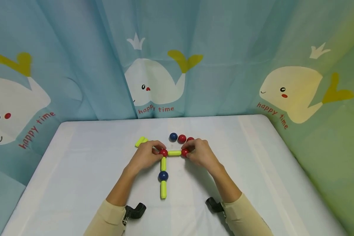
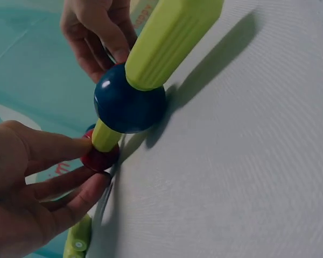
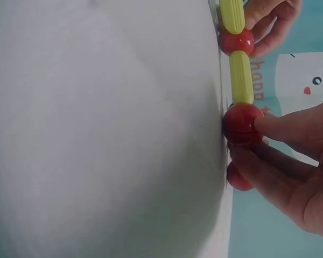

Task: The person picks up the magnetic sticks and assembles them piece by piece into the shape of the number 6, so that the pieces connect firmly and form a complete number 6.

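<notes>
The left hand (image 1: pixel 146 155) pinches a red ball (image 1: pixel 163 153) at the corner of an L-shaped chain. From that ball a yellow-green rod (image 1: pixel 174 153) runs right to a second red ball (image 1: pixel 185 152), pinched by the right hand (image 1: pixel 203 154). Another rod (image 1: pixel 163 164) runs toward the person to a blue ball (image 1: pixel 163 176), with one more rod (image 1: pixel 163 190) beyond it. In the left wrist view, the blue ball (image 2: pixel 130 99) is nearest the camera. Thumb and fingers of the right hand (image 3: pixel 296 161) hold the end red ball (image 3: pixel 242 124) in the right wrist view.
Behind the hands lie a loose blue ball (image 1: pixel 173 137), a red ball (image 1: pixel 182 139) and another red ball (image 1: pixel 190 139), partly hidden. Loose yellow-green rods (image 1: pixel 141 141) lie behind the left hand. A whale-print curtain (image 1: pixel 224 85) hangs around the white table (image 1: pixel 85 170).
</notes>
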`<state>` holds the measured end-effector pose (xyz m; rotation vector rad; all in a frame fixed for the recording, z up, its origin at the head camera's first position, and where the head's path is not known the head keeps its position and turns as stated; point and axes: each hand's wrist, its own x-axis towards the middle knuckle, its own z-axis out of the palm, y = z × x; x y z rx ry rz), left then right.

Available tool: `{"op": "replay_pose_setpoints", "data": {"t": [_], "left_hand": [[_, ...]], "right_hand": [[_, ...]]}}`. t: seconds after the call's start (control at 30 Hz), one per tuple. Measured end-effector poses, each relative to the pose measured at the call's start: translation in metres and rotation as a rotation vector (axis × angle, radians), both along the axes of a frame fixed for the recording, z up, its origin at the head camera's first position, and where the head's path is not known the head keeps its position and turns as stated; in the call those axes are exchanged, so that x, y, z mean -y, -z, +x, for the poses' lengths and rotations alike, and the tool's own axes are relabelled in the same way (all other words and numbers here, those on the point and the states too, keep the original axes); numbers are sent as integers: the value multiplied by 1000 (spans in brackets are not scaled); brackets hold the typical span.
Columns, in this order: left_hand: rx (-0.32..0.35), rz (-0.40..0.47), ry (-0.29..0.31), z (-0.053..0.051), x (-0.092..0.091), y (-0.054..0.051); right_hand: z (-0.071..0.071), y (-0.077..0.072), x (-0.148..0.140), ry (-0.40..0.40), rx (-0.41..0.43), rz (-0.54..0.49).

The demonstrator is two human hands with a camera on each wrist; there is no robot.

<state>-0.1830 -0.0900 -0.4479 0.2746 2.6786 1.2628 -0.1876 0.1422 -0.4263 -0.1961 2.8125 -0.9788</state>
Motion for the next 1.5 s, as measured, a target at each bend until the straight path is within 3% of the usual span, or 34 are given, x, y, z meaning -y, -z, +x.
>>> {"op": "replay_pose_setpoints", "data": {"t": [0.27,0.53,0.73,0.93,1.1,1.5], "left_hand": [[6,19,-26,0,1,-2],[2,21,-26,0,-1,2],[16,21,-30,0,-3,2],[18,18,-24,-1,0,2],[24,27,-19,-1,1,2],[27,36,-11,-3,3,5]], "right_hand": [[-1,-7,-3,-58,-31,-16],[-9,-9,-19,-12,-149,-42],[-19,-9,-26,41,-130,12],[-28,-6,-26,13,-89,36],[-30,-5,-26,10,-26,33],[-29,-3,-26,9,-24,41]]}}
